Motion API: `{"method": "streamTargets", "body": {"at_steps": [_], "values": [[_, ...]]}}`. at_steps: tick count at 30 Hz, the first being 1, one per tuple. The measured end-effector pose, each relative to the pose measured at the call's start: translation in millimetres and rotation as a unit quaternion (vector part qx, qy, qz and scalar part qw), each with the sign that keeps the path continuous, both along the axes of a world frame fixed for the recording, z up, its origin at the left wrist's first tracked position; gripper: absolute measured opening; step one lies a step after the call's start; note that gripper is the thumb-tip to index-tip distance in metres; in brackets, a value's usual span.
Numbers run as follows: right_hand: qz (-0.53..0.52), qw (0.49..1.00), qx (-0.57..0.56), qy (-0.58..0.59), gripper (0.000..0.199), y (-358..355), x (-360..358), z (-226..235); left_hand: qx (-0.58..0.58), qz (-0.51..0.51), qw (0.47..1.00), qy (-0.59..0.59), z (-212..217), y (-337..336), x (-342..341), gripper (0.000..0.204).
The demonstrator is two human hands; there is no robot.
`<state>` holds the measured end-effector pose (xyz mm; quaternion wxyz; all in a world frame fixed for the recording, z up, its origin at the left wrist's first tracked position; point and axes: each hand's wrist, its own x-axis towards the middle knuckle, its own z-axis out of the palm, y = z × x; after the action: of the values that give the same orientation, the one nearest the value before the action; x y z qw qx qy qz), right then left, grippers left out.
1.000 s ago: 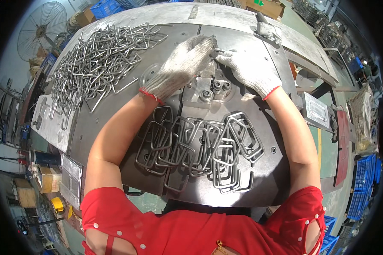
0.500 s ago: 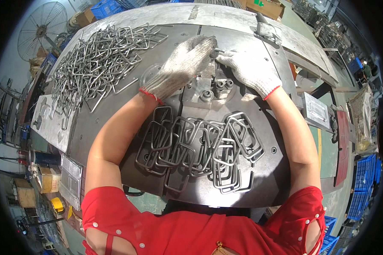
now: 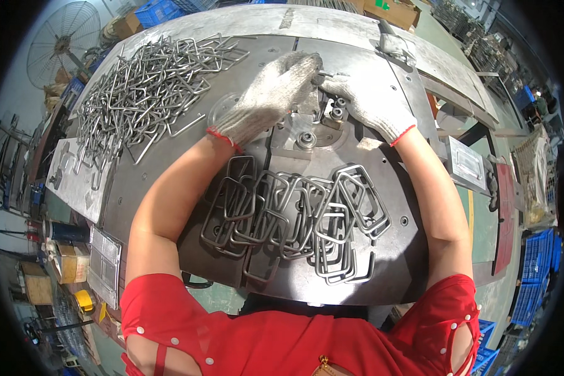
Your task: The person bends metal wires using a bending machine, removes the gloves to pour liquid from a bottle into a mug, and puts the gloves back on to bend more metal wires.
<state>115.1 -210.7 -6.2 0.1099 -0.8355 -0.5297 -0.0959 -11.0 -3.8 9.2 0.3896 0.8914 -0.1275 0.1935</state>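
Observation:
Both my hands wear white knitted gloves with red cuffs and meet over a bending fixture. My left hand [image 3: 281, 91] has its fingers closed at the fixture's far side. Opposite it, my right hand [image 3: 376, 103] is closed too, fingertips pinched toward the left. A short bit of grey metal rod [image 3: 324, 74] shows between the gloves; the rest is hidden. Just nearer than the hands, the bending fixture [image 3: 288, 148] carries a round bolted roller [image 3: 306, 140] and a small block with two bolt heads [image 3: 337, 113].
Bent rod frames [image 3: 294, 216] lie overlapping on the steel table [image 3: 382, 276] in front of me. A tangled heap of bent rods [image 3: 144, 94] covers the far left. At the far right rests a grey-white cylindrical tool [image 3: 396, 47]. Blue crates [image 3: 536, 257] stand beyond the right side.
The block with two bolt heads has swung away from me and slightly right, beside my right hand. Both hands have stayed nearly in place.

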Motion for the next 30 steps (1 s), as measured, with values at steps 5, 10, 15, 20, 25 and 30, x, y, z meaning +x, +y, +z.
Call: {"method": "streamTargets", "body": {"at_steps": [5,10,15,20,25,30], "values": [[-0.028,0.999,-0.014,0.027,0.042,0.3,-1.6,0.5,0.04,-0.017,0.997,-0.063,-3.5,2.8,0.8,0.044],[-0.002,0.999,0.019,0.043,0.044,0.2,-2.2,2.2,-0.077,-0.022,0.996,0.034,3.1,-0.6,1.7,0.044],[0.016,1.0,0.016,0.003,0.045,0.6,0.0,-2.3,-0.142,0.041,0.983,0.108,20.5,-13.7,-9.8,0.055],[0.01,0.999,0.035,-0.022,0.044,-4.2,1.7,-8.1,-0.034,0.06,0.996,-0.061,60.3,30.1,-18.7,0.048],[0.015,0.999,0.043,-0.004,0.042,-6.4,4.1,-11.4,0.106,0.198,0.974,0.006,76.1,98.2,-52.8,0.04],[0.005,0.997,0.049,-0.066,0.045,-4.8,3.8,-12.3,0.231,0.316,0.915,0.092,50.1,112.1,-115.3,0.037]]}}
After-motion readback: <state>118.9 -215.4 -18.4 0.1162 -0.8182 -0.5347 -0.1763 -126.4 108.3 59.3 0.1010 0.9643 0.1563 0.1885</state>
